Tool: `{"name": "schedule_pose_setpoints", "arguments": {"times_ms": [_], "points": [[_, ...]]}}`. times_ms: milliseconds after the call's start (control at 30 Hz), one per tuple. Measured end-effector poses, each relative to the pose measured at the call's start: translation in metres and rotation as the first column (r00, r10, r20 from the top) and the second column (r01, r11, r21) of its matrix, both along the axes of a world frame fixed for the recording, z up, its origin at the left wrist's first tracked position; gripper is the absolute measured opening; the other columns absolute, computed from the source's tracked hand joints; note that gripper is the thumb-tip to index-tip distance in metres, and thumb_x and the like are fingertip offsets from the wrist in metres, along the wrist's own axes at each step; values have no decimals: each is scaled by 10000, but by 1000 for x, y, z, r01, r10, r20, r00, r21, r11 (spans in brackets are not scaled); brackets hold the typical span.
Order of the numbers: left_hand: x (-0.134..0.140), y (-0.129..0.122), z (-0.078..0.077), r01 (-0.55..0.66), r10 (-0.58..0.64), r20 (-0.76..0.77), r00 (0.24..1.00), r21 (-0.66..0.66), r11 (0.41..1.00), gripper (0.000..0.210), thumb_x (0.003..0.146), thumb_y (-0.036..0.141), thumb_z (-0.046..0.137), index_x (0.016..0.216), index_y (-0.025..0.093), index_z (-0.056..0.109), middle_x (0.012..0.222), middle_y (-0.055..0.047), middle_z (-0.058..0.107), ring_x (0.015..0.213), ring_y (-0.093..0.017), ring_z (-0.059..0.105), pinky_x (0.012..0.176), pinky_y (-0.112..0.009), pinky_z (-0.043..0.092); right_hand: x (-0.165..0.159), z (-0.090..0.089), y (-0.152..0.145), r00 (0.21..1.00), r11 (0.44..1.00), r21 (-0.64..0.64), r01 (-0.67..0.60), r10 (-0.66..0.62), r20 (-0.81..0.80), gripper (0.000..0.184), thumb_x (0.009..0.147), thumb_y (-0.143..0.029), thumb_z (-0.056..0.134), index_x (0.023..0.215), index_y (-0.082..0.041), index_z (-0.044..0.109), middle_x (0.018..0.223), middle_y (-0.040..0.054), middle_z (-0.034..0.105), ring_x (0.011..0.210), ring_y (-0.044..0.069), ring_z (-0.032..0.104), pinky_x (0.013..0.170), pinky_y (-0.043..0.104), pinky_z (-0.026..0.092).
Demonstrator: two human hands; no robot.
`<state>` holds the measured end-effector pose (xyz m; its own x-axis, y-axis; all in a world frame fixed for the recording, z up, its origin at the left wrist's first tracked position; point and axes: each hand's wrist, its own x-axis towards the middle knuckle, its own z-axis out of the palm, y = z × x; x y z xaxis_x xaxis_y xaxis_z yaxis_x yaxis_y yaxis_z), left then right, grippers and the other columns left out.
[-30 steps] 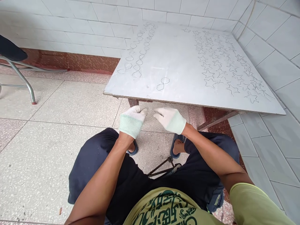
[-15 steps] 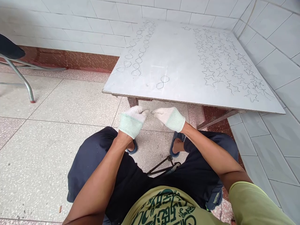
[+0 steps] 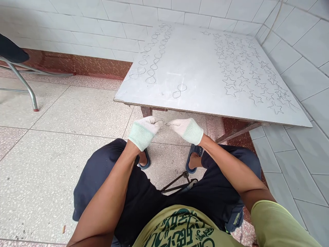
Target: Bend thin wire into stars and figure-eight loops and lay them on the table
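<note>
Both hands wear white knit gloves with pale green cuffs and meet, fingertips close together, just in front of the table edge. My left hand (image 3: 148, 128) is closed in a pinch on a thin wire (image 3: 162, 119). Opposite it, my right hand (image 3: 185, 129) pinches the same thin wire, which curves between the fingertips; most of it is hidden by the gloves. On the white board tabletop (image 3: 197, 68) beyond lies a figure-eight wire shape (image 3: 180, 91), nearest to my hands.
Rows of figure-eight wire shapes (image 3: 151, 72) run along the table's left side. Many star-shaped wires (image 3: 230, 91) cover its right side. Tiled walls stand behind and to the right. A chair leg (image 3: 32, 94) is at far left; a dark folding frame (image 3: 180, 183) sits between my legs.
My left hand has turned slightly and its wrist has shifted a little left. My right hand stays nearly in place. The view has moved slightly.
</note>
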<state>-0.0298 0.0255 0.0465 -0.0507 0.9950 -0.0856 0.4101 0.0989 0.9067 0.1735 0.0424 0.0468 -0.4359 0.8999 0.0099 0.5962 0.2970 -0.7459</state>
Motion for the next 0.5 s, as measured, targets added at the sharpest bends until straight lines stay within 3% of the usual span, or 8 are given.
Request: {"name": "schedule_pose_setpoints", "arguments": {"times_ms": [133,200,333,500], "points": [[-3,2,1,3,-2,-18,1000,26,1000,286,863,499,653,804,232,737,705,-34,703,686,-201,625,643,-311,472,4,9,2,998,988,-153,16,-26,-65,345,1055,-371,564,1190,-188,824,766,-17,779,711,145,724,760,258,552],[-4,1,3,-18,20,-40,999,49,999,296,884,481,615,768,227,712,694,-26,678,677,-191,605,652,-314,457,9,11,5,990,980,-199,7,-36,-139,381,1066,-417,537,1127,-157,810,683,-23,725,623,136,675,670,248,520],[-3,-2,7,-42,47,-74,996,75,996,324,915,474,569,778,220,717,721,-14,674,690,-185,597,661,-315,425,18,16,8,986,985,-163,57,-81,-146,437,1094,-437,478,1014,-153,800,787,21,773,700,153,718,738,267,539],[2,-6,15,-62,77,-176,981,87,994,338,923,465,552,814,213,750,738,-12,695,701,-189,581,669,-314,408,14,23,1,989,995,98,20,-34,144,316,1012,-435,667,1183,-210,810,1091,42,823,1029,206,754,944,289,500]]}}
